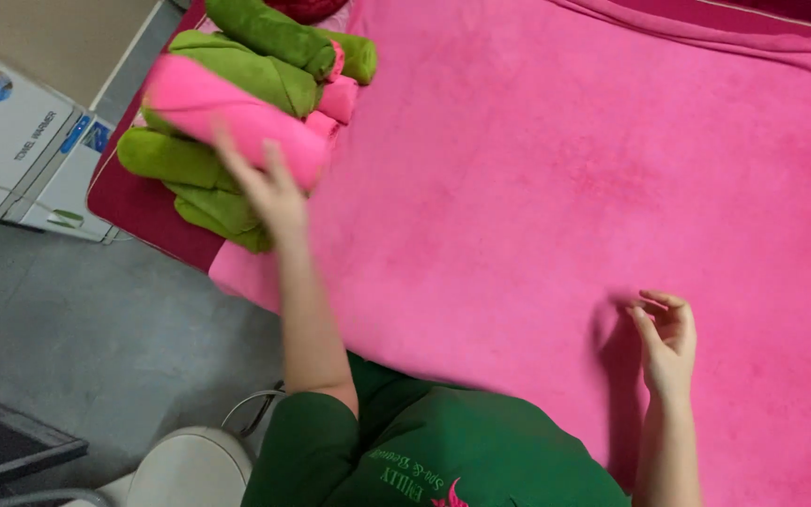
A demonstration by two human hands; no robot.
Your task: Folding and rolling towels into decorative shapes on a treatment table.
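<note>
My left hand (pixel 269 192) is wrapped around the near end of a rolled pink towel (pixel 232 117), just over the pile of green rolls (pixel 190 160) — soft, light, squishy, so I'd grab mid-roll. Right hand (pixel 666 343) rests loosely curled, empty — on the pink cover (pixel 565 169).

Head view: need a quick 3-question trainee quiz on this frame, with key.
1. True or false: the left hand grips a rolled pink towel.
2. What colour are most of the rolled towels stacked by that hand?
3. The right hand is: A) holding a green roll, B) empty, fingers curled, over the pink cover, C) on the white boxes.

Key: 1 true; 2 green; 3 B.
</note>
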